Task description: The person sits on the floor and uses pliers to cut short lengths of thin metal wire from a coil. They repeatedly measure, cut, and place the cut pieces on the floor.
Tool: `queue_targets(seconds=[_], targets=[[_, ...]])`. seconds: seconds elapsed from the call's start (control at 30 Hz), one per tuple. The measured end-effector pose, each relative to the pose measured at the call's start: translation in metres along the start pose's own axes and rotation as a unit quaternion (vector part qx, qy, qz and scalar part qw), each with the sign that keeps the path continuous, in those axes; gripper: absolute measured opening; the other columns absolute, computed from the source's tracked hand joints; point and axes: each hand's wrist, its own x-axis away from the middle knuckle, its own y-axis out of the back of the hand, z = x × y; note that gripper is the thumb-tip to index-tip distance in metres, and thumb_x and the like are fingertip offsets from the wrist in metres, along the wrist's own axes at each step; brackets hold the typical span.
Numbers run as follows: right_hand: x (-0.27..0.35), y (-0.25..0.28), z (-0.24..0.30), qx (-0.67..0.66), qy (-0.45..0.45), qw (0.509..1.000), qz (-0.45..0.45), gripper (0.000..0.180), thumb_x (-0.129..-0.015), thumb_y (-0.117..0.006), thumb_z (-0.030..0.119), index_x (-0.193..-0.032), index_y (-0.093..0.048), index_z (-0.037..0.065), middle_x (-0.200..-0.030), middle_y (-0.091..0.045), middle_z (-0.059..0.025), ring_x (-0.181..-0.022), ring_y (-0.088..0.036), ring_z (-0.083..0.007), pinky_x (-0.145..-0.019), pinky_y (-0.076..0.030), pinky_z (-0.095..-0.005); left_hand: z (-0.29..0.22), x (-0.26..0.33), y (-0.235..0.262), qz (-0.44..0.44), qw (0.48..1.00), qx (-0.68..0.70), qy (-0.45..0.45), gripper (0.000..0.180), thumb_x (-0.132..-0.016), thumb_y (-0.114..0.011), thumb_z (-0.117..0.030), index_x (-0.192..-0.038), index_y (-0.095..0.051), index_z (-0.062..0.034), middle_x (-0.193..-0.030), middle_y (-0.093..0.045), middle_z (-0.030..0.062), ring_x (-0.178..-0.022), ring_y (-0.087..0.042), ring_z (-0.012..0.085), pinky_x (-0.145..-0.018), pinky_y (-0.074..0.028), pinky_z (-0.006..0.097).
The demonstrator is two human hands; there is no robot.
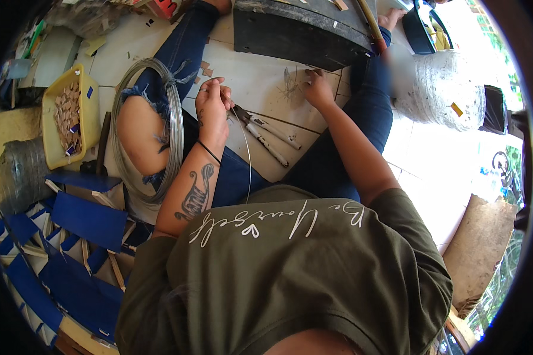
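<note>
My left hand [215, 96] is closed in a pinch on a thin metal wire [249, 155], which curves down from the fingers toward my shirt. A large coil of wire [175, 118] hangs around my left knee, bound together near its top. My right hand [318, 89] is low over the floor with thumb and fingers apart, beside a loose scatter of short cut wire pieces [288, 87]. Between my legs lies a long-handled cutter [269, 137] with whitish handles, its dark jaws near my left wrist. The right fingertips are partly hidden from view.
A dark box-like bench [296, 36] stands ahead, a red-ended handle [378, 42] across its edge. At left are a yellow basket [48, 127] of small brown pieces and many blue panels [89, 216]. A plastic-wrapped roll [441, 89] and a dark bucket [414, 29] stand right.
</note>
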Motion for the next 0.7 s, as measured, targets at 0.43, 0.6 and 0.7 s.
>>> queue_targets(seconds=[0.43, 0.6, 0.7], targets=[[0.018, 0.008, 0.014, -0.018, 0.005, 0.998, 0.063, 0.034, -0.071, -0.05, 0.006, -0.103, -0.058, -0.001, -0.105, -0.054, -0.0203, -0.099, -0.052, -0.034, -0.085, -0.043, -0.0378, -0.003, 0.002, -0.003, 0.0, 1.0, 0.004, 0.01, 0.014, -0.093, -0.039, -0.015, -0.092, -0.048, -0.0036, -0.059, -0.047, 0.0004, -0.044, -0.036, 0.0057, -0.05, -0.037, 0.021], [0.019, 0.004, 0.013, -0.004, -0.04, 0.997, 0.064, 0.034, -0.072, -0.05, 0.01, -0.102, -0.058, -0.003, -0.096, -0.058, -0.0235, -0.094, -0.054, -0.0358, -0.082, -0.045, -0.0392, -0.005, 0.002, -0.003, -0.005, 1.0, 0.01, 0.012, 0.014, -0.093, -0.04, -0.015, -0.092, -0.049, -0.0039, -0.059, -0.048, 0.0005, -0.045, -0.037, 0.0055, -0.049, -0.037, 0.021], [0.023, -0.012, 0.018, -0.06, -0.039, 0.996, 0.057, 0.033, -0.072, -0.05, 0.011, -0.1, -0.059, -0.003, -0.094, -0.059, -0.0232, -0.091, -0.056, -0.0357, -0.081, -0.045, -0.0389, -0.004, 0.002, -0.004, -0.004, 1.0, 0.009, 0.012, 0.014, -0.093, -0.039, -0.015, -0.092, -0.049, -0.004, -0.059, -0.048, 0.0005, -0.045, -0.037, 0.0055, -0.049, -0.037, 0.021]])
